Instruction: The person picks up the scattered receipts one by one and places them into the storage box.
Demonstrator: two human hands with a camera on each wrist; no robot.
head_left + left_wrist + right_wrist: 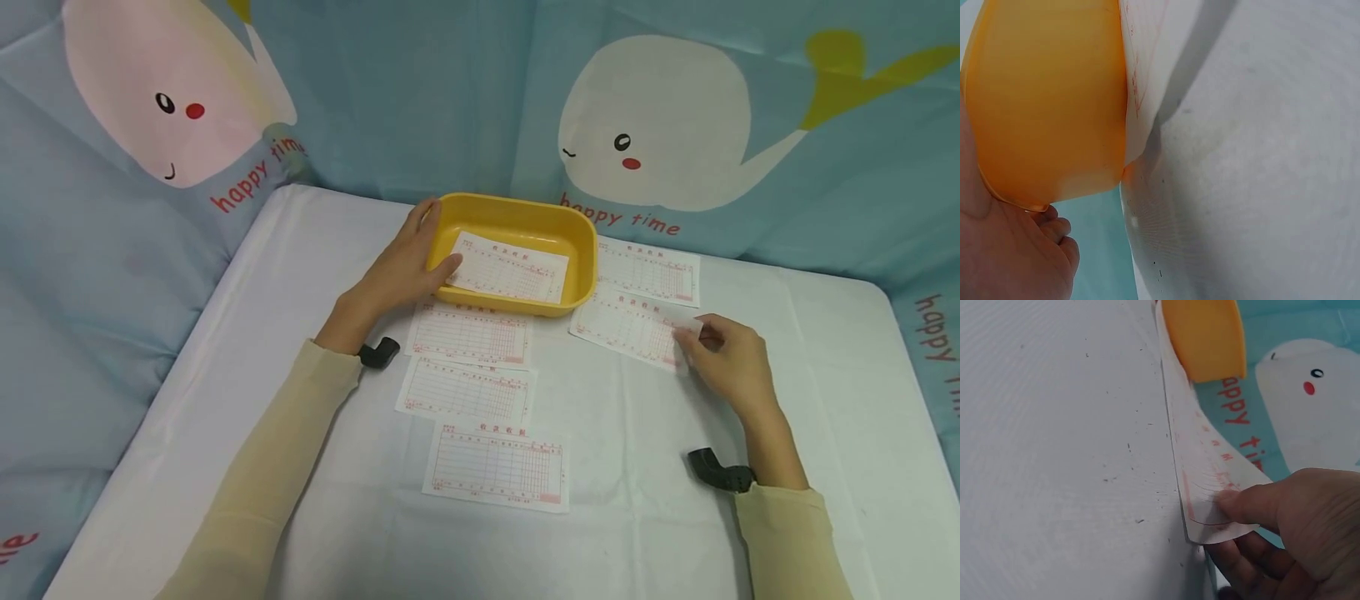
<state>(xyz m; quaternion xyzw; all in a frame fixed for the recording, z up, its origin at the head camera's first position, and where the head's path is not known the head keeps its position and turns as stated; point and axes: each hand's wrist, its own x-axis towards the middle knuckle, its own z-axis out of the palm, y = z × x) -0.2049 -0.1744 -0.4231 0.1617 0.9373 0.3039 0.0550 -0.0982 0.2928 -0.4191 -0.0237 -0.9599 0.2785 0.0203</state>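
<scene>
A yellow plastic bin (517, 208) stands at the back of the table with a printed receipt slip (510, 268) lying inside it. My left hand (405, 262) grips the bin's left end, thumb over the rim near that slip; the left wrist view has this hand (1019, 250) against the rim of the bin (1054, 100). With thumb and fingers, my right hand (723, 358) pinches the right end of another receipt slip (630, 325), right of the bin. In the right wrist view the pinched slip (1204, 481) bends up at the thumb.
Behind the pinched slip lies another receipt slip (652, 271), partly overlapped. In front of the bin, slips lie in a loose column: a back one (468, 335), a middle one (465, 392) and a front one (495, 465). A blue whale-print cloth (450, 83) hangs behind the white table (637, 533).
</scene>
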